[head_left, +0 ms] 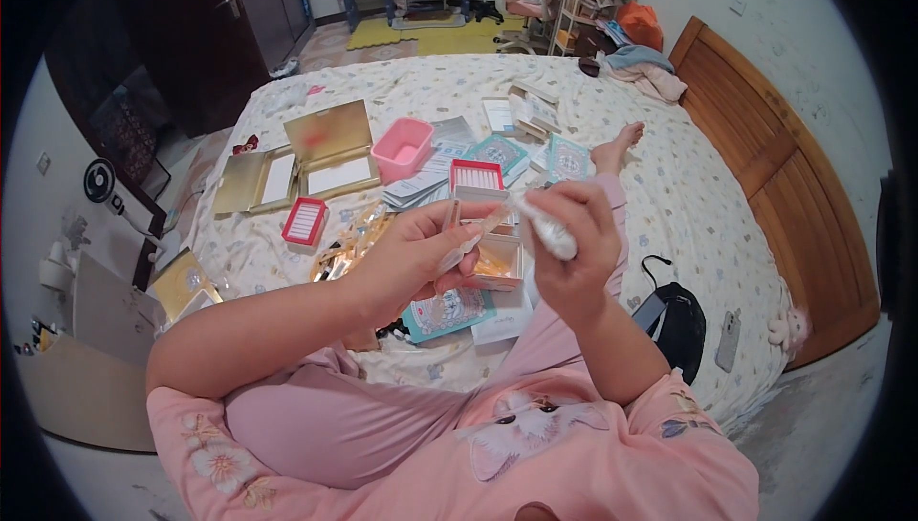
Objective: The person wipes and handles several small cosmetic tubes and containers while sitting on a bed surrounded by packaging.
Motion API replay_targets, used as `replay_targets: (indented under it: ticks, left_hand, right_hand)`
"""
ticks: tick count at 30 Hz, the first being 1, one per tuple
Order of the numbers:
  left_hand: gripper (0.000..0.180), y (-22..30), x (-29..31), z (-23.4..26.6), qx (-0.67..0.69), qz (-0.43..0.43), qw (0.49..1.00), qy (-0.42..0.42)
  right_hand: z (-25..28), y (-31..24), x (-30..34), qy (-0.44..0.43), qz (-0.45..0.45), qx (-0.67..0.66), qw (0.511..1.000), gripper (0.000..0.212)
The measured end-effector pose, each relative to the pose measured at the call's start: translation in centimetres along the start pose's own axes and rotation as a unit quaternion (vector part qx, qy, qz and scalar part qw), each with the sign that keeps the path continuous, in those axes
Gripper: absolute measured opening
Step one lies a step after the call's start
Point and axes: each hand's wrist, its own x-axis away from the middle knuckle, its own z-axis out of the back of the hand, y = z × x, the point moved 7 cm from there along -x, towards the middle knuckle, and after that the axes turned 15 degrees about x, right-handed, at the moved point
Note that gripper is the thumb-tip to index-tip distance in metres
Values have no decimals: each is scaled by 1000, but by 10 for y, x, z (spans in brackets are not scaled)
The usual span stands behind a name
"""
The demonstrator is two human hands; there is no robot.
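Observation:
My left hand [416,251] is closed, thumb against fingers, on a thin translucent plastic piece [457,251]; its exact kind is too small to tell. Close beside it, my right hand [585,258] is closed around a crumpled white wad [551,230], which looks like tissue or cotton. Both hands are raised over the bed in front of my lap. Beneath them stands an open white box [499,281] with orange-yellow contents, partly hidden by my fingers. Just beyond lies a red-edged box [476,173] with a row of white strips.
A similar red box [305,222] lies left, near open gold cases [330,143]. Behind are a pink basket [403,146], silvery packets [418,186] and white boxes [532,112]. A teal packet [445,315] lies near my legs. A black bag [681,325] and phone [729,341] rest right.

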Motion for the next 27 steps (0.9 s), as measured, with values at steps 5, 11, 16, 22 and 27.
replay_targets:
  ticks: [5, 11, 16, 22, 27]
  left_hand:
    - [31, -4, 0, 0, -24, 8, 1000, 18]
    - [31, -9, -2, 2, -23, 17, 1000, 5]
    - [32, -7, -1, 1, -18, 22, 1000, 0]
    - [34, -6, -1, -1, -96, 7, 995, -11]
    - [35, -1, 2, -6, -206, -33, 977, -36]
  right_hand:
    - [-1, 7, 5, -1, -22, 9, 1000, 35]
    - [-13, -13, 23, -74, 17, -52, 996, 46]
    - [-3, 10, 11, 11, -65, -18, 998, 33]
    - [-7, 28, 16, -20, -135, -146, 980, 19]
    - [-4, 28, 12, -32, -133, -114, 984, 21]
